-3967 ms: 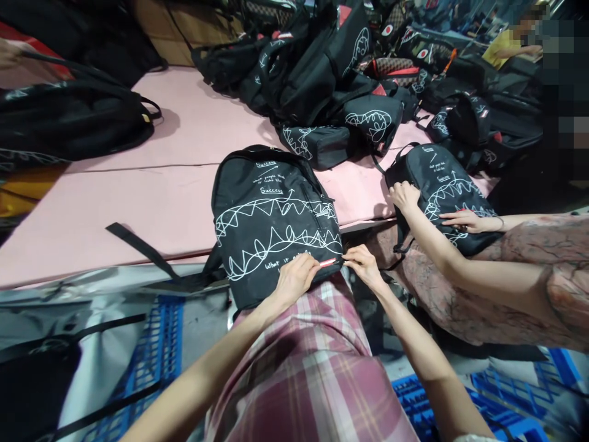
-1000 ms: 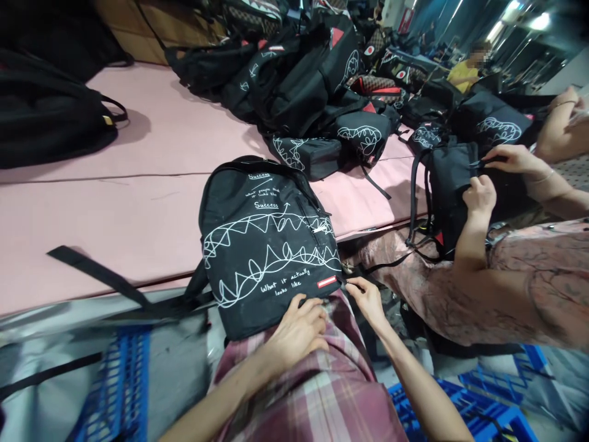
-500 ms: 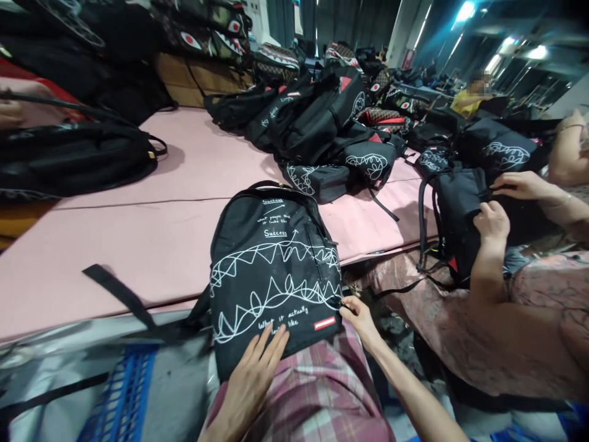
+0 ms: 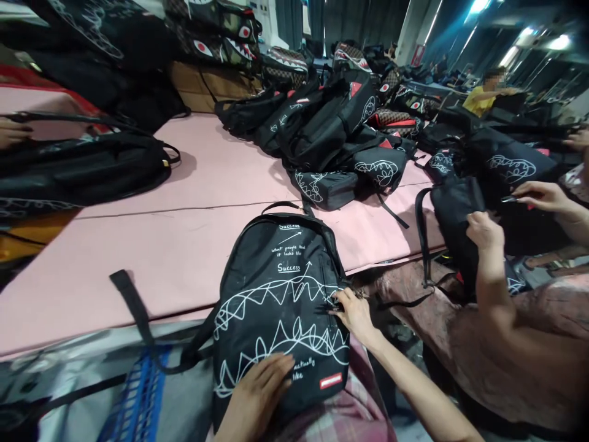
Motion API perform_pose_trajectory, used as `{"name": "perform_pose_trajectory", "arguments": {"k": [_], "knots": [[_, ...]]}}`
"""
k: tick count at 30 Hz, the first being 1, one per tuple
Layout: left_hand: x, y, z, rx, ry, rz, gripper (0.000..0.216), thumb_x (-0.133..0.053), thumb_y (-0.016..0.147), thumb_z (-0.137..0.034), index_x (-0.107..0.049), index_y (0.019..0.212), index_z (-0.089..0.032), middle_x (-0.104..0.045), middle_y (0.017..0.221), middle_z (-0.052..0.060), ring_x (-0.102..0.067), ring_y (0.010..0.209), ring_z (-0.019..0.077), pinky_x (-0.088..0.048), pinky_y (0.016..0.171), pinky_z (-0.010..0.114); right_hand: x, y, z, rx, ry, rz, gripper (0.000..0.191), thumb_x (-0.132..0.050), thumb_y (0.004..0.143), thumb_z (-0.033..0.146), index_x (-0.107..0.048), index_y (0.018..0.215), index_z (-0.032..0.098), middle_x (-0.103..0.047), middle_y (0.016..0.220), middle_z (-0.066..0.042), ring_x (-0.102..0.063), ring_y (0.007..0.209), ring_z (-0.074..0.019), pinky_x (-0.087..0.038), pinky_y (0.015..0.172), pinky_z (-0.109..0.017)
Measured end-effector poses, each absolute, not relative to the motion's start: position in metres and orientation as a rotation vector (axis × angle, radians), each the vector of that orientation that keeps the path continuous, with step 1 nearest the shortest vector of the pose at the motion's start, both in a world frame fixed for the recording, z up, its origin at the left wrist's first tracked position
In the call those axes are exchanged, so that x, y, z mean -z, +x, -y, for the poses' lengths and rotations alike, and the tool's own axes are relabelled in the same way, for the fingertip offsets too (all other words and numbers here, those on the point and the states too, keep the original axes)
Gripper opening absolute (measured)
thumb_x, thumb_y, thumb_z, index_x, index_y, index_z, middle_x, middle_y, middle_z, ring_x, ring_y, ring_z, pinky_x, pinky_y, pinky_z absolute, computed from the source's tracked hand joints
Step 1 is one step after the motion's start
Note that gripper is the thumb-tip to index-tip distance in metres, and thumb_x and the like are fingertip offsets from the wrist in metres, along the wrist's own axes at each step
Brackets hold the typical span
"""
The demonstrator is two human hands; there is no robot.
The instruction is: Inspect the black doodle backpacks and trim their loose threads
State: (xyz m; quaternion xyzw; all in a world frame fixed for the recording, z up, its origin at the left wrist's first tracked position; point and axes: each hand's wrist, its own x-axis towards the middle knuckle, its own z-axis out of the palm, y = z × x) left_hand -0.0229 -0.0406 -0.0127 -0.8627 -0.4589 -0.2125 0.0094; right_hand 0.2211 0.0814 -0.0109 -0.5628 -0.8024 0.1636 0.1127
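Observation:
A black backpack [image 4: 276,294] with white scribble print and the word "Success" lies half on the pink table [image 4: 151,245] and half on my lap. My left hand [image 4: 257,393] rests flat on its lower front, fingers stretched out. My right hand [image 4: 352,313] is at the bag's right side, fingers pinched at the zipper. A loose black strap [image 4: 133,307] trails off to the left.
A co-worker at right, hand [image 4: 481,230] on another black backpack [image 4: 453,215]. A heap of black backpacks [image 4: 331,129] fills the back of the table. More bags [image 4: 78,166] lie at left. A blue crate [image 4: 138,399] is below left.
The backpack has slid further onto my lap. My right hand has moved up the bag's right side along the zipper. My left hand stays flat on the lower front.

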Motion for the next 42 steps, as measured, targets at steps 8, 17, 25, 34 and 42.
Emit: {"name": "perform_pose_trajectory", "arguments": {"k": [8,17,25,34,42], "knots": [[-0.007,0.038,-0.095,0.635,-2.64,2.199,0.027,-0.034,0.092,-0.028,-0.053,0.109,-0.018,-0.066,0.094,0.006,-0.065,0.076,0.0167,-0.049,0.064,0.027,0.017,0.225,-0.062,-0.691,-1.682,2.123,0.022,-0.048,0.073,0.006,-0.056,0.083,0.023,-0.057,0.084,0.0,-0.056,0.073,-0.0145,-0.033,0.059,-0.023],[-0.009,0.074,-0.125,0.02,-2.385,2.489,0.067,-0.04,0.079,-0.064,-0.043,0.116,-0.009,-0.062,0.096,0.018,-0.066,0.073,0.0306,-0.046,0.059,0.035,0.025,0.25,-0.025,-1.209,-1.58,1.506,0.015,-0.05,0.078,0.022,-0.061,0.067,0.02,-0.06,0.068,-0.001,-0.056,0.065,-0.0163,-0.042,0.062,-0.027],[-0.012,0.073,-0.13,-0.221,-2.467,2.551,0.046,-0.038,0.087,-0.049,-0.055,0.101,-0.009,-0.067,0.078,0.014,-0.066,0.075,0.0315,-0.046,0.062,0.036,0.039,0.25,-0.243,-0.756,-1.779,1.522,0.033,-0.047,0.082,0.031,-0.058,0.108,0.013,-0.064,0.101,-0.011,-0.057,0.091,-0.0198,-0.044,0.083,-0.034],[-0.029,0.065,-0.123,-0.238,-2.519,2.381,0.034,-0.029,0.089,-0.029,-0.06,0.092,-0.014,-0.069,0.077,0.013,-0.066,0.075,0.0289,-0.041,0.06,0.033,0.022,0.233,-0.147,-0.313,-1.157,2.158,0.035,-0.04,0.089,0.023,-0.053,0.122,0.02,-0.058,0.122,-0.009,-0.043,0.124,-0.02,-0.033,0.104,-0.042],[-0.068,0.047,-0.057,0.461,-2.388,1.873,0.031,-0.04,0.086,-0.025,-0.054,0.058,-0.019,-0.06,0.051,0.001,-0.058,0.048,0.0173,-0.027,0.045,0.027,0.007,0.21,-0.106,-0.409,-1.182,2.396,0.036,-0.047,0.086,0.019,-0.053,0.122,0.018,-0.06,0.119,-0.012,-0.045,0.12,-0.0229,-0.029,0.101,-0.05]]}}
